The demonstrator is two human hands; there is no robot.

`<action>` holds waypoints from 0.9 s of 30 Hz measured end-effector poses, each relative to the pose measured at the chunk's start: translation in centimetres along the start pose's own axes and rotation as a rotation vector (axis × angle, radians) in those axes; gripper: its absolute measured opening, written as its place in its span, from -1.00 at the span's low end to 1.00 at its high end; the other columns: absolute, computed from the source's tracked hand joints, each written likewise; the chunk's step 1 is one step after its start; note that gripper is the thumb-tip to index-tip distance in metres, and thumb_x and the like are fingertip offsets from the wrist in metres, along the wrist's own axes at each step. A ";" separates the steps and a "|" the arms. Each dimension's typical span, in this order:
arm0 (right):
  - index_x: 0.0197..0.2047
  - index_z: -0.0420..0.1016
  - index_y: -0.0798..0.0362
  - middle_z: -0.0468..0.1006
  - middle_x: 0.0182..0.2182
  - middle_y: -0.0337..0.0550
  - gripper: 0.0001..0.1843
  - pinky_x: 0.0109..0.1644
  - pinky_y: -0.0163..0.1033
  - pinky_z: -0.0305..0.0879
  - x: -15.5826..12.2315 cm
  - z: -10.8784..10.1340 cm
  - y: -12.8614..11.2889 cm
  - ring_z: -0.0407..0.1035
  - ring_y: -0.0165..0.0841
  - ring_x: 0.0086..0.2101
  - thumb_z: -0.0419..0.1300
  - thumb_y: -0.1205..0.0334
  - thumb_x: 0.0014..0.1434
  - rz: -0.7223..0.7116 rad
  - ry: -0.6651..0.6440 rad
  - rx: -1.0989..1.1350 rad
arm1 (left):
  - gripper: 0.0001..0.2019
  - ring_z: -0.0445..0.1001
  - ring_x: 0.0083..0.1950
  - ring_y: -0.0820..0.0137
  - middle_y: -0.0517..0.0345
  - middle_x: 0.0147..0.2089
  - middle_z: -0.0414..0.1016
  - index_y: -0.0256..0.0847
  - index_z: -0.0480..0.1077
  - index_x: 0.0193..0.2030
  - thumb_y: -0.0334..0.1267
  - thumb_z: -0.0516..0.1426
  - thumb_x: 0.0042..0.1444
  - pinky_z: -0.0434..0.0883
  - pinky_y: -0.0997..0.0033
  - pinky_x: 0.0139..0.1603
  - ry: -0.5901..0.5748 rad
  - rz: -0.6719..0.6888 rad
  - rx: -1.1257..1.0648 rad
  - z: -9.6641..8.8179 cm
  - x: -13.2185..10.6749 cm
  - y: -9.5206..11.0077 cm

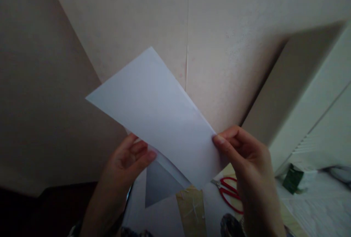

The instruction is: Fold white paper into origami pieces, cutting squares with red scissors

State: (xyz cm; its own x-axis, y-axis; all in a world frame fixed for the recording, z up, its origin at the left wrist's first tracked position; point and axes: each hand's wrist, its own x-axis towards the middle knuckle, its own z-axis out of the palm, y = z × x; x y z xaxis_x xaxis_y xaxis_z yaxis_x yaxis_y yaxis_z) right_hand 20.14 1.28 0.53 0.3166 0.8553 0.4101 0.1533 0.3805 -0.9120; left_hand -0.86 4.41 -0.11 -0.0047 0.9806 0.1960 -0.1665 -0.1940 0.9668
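A white sheet of paper [161, 109], folded over so that two layers show along its lower left edge, is held up in front of me at a slant. My left hand [128, 160] pinches the lower layer at that edge, thumb on top and fingers partly hidden behind. On the opposite edge, my right hand [244, 149] grips the paper between thumb and forefinger. Below the right hand lie scissors [230, 195] with red handles, partly covered by the wrist.
Under the paper is a white tabletop [161, 218] with a yellowish, taped-looking strip [192, 211] on it. A pale wall [219, 17] rises behind. At right stand a white cabinet [309, 83] and a small dark green box [293, 178].
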 end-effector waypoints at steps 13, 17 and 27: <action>0.33 -0.05 -0.07 0.23 0.25 -0.02 -0.08 0.21 -0.05 0.23 -0.2 -1.1 0.9 0.16 -0.19 0.21 0.35 0.04 0.02 -0.408 -0.410 -0.479 | -0.81 0.56 -0.47 0.41 0.24 -0.48 0.61 -0.16 0.52 -0.40 -0.23 0.36 -0.20 0.50 0.60 -0.49 0.281 0.063 -0.007 -0.1 0.0 -0.2; 0.36 -0.13 -0.05 0.10 0.30 0.00 -0.11 0.31 -0.01 0.08 -0.3 -0.5 0.7 0.03 -0.20 0.27 0.27 0.08 0.11 -0.472 -0.358 -0.615 | -0.88 0.54 -0.48 0.42 0.26 -0.49 0.60 -0.13 0.53 -0.39 -0.28 0.33 -0.14 0.48 0.61 -0.50 0.286 0.050 -0.006 0.3 -0.2 0.1; 0.40 -0.24 0.04 -0.09 0.36 0.06 0.07 0.33 0.04 0.00 -0.6 -0.1 0.6 -0.15 -0.13 0.31 0.29 -0.09 0.03 -0.492 -0.411 -0.683 | -0.71 0.50 -0.59 0.41 0.23 -0.51 0.60 -0.13 0.51 -0.28 -0.23 0.37 -0.21 0.45 0.57 -0.61 0.267 -0.035 -0.001 1.6 -0.8 0.7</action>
State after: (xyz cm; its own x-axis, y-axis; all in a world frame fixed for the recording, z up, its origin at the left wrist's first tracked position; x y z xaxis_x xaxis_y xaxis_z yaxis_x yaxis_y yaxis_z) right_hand 20.11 0.98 -0.28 -0.2660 0.7600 0.5930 0.7400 0.5552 -0.3797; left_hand 0.64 3.44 0.72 -0.2588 0.9594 0.1121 -0.1721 -0.1600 0.9720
